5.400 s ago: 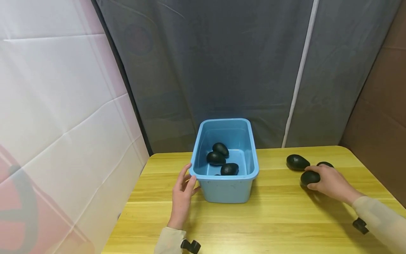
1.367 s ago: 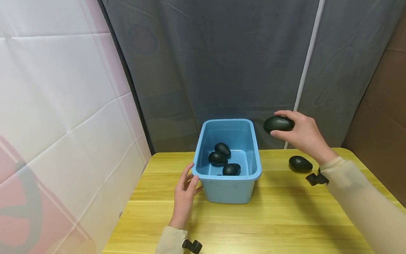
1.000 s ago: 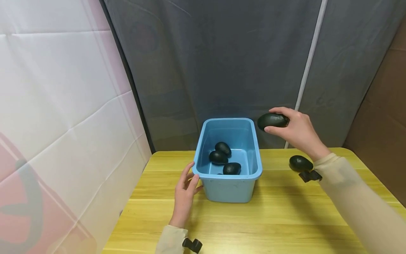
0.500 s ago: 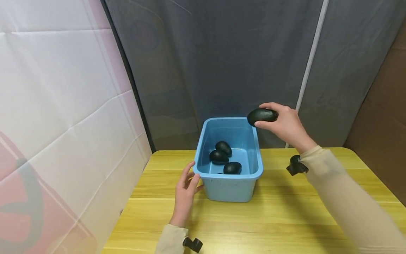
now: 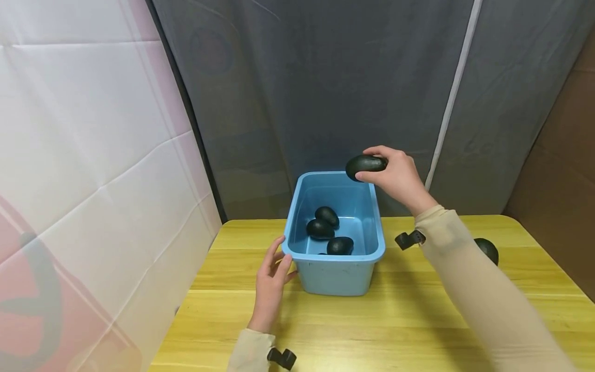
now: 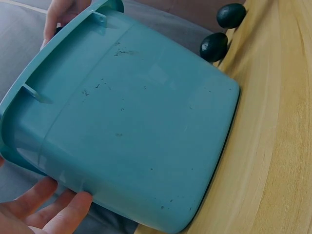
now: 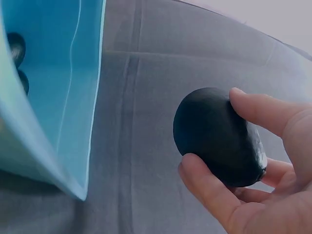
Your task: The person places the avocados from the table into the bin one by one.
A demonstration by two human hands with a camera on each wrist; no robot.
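Holding avocado (image 5: pixel 365 165) above blue bin (image 5: pixel 335 279), right hand (image 5: pixel 395 178)

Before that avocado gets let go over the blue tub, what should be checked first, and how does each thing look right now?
1. Grip secure: the right hand holds the avocado between fingers and thumb. Ok.
2. Avocado over the opening: it sits above the far right corner of the blue tub, close to the rim. Cannot tell if it is fully inside the edge.
3. Tub steadied: the left hand rests against its near left corner. Ok.
4. Room inside: the three avocados in the tub leave bare floor. Ok.
5. Sleeve clear of the avocado on the table: the arm partly hides it. Cannot tell.
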